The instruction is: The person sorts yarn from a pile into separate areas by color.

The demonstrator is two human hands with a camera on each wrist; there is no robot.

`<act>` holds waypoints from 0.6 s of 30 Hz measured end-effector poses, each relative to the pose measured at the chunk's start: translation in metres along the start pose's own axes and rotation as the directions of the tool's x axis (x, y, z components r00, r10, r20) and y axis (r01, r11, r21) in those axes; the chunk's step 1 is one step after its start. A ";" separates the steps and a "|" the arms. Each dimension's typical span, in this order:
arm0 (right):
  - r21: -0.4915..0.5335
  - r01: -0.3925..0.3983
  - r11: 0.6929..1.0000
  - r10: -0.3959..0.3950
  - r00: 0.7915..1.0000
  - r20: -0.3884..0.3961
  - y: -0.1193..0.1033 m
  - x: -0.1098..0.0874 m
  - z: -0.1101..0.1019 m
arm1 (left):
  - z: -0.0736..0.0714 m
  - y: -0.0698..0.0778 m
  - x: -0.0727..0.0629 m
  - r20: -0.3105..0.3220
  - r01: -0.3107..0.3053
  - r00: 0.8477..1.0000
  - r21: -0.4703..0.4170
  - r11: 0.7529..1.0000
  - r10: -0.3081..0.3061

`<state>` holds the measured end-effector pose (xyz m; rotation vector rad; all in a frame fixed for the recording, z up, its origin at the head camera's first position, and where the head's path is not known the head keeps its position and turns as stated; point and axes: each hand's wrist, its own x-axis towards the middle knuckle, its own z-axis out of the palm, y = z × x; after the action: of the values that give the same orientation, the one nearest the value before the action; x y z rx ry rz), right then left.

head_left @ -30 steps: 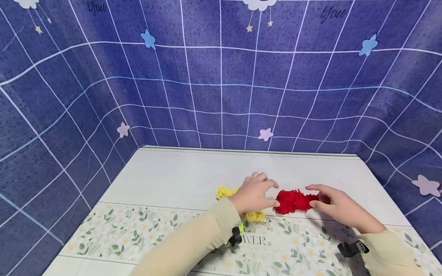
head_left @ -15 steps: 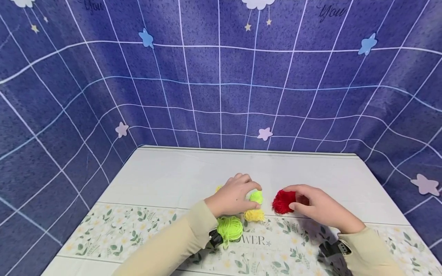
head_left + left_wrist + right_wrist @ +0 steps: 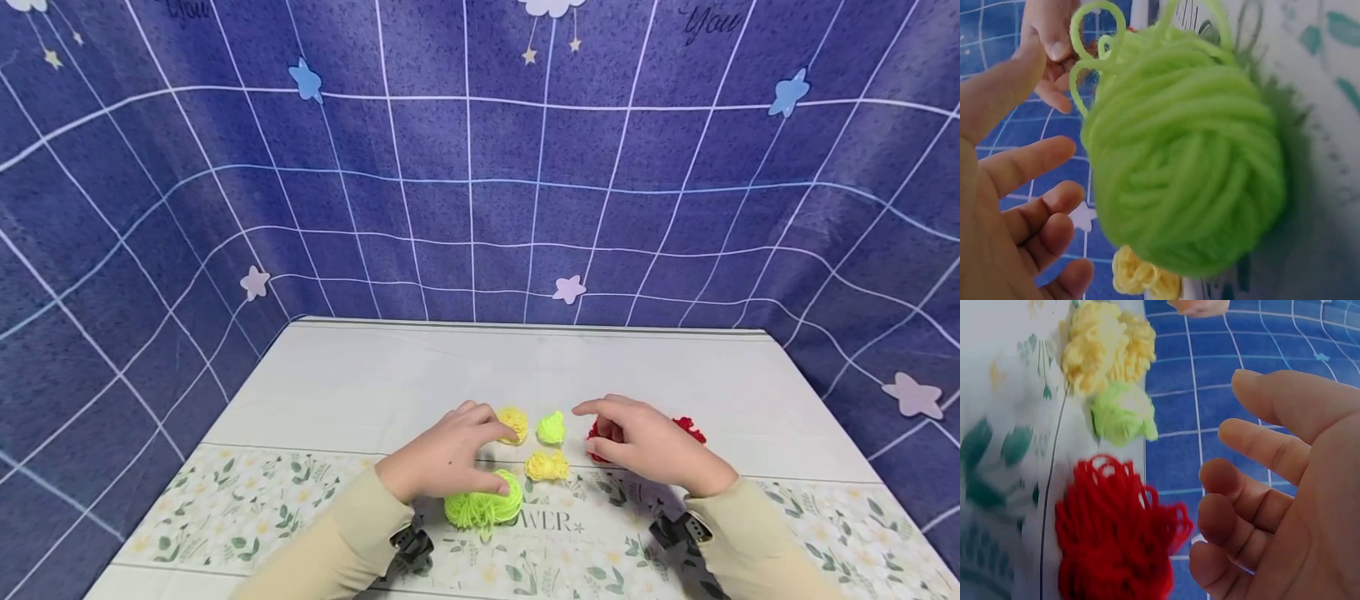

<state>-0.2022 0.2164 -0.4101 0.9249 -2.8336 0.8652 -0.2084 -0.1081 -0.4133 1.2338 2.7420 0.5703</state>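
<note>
My left hand (image 3: 453, 450) hovers with fingers spread and relaxed just above a large lime-green yarn ball (image 3: 487, 502). In the left wrist view that green ball fills the middle, with loose loops on top and a gap between it and the fingers. My right hand (image 3: 652, 442) hangs loosely curled over a red yarn bundle (image 3: 1116, 544), partly hiding it in the head view. Nothing is between its fingers. Between the hands lie a small lime-green yarn ball (image 3: 551, 427) and a yellow yarn bundle (image 3: 547, 466). Another yellow yarn bundle (image 3: 513, 425) sits by the left fingertips.
A white table cover (image 3: 360, 375) with a floral printed band (image 3: 277, 500) lies under everything. Behind and at both sides hangs a blue gridded curtain (image 3: 420, 208) with stars. A small black camera (image 3: 681, 528) is strapped at the right wrist.
Both hands have moved left; the right passed over the red yarn, the left drew back toward the large green ball. The small green ball and yellow bundles came into fuller view.
</note>
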 end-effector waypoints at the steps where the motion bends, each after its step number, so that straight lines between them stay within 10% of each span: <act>1: -0.002 0.006 1.000 -0.006 1.000 0.000 -0.001 0.003 0.002 | 0.001 -0.002 -0.003 0.011 0.000 1.000 -0.010 1.000 0.000; 18: -0.282 -0.014 0.959 0.018 1.000 0.008 -0.009 0.039 0.040 | 0.003 -0.007 -0.029 0.129 0.035 0.991 -0.001 0.999 -0.035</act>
<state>-0.2240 0.1690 -0.4315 0.8699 -2.8729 0.4383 -0.1936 -0.1327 -0.4213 1.1752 2.6495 0.4745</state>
